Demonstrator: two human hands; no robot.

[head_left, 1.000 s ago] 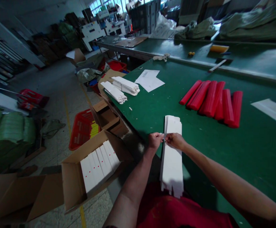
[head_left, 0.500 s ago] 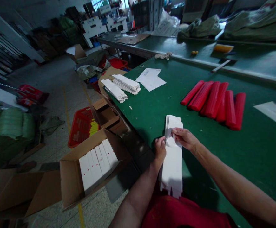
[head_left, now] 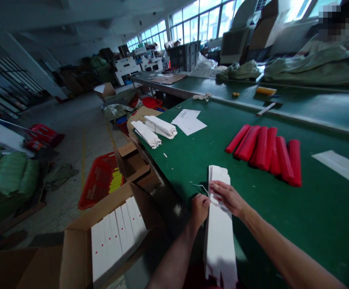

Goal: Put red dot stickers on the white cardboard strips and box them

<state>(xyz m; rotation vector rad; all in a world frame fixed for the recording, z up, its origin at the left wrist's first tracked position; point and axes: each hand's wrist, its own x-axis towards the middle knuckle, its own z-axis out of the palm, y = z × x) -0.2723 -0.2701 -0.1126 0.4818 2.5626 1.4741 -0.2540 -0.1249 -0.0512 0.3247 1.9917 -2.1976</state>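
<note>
A stack of flat white cartons (head_left: 221,241) lies lengthwise on the green table (head_left: 189,154), its near end by my body. My left hand (head_left: 200,206) is closed at the stack's left edge, fingertips pinched on a thin pale strip (head_left: 203,188) that sticks up and bends to the left. Over the top of the stack, my right hand (head_left: 226,196) is closed too, its fingers pinching the same strip near the middle. Beyond my hands, several red bundles (head_left: 266,148) lie side by side to the right.
Two white carton bundles (head_left: 161,127) and white papers (head_left: 189,121) lie at the table's far left. On the floor at left stand an open box (head_left: 75,241) of white cartons and a red basket (head_left: 94,186). A raised bench (head_left: 222,87) runs behind.
The view has tilted up, showing more windows. My hands still work at the stack, and a loose end of the strip now sticks out to the left between them.
</note>
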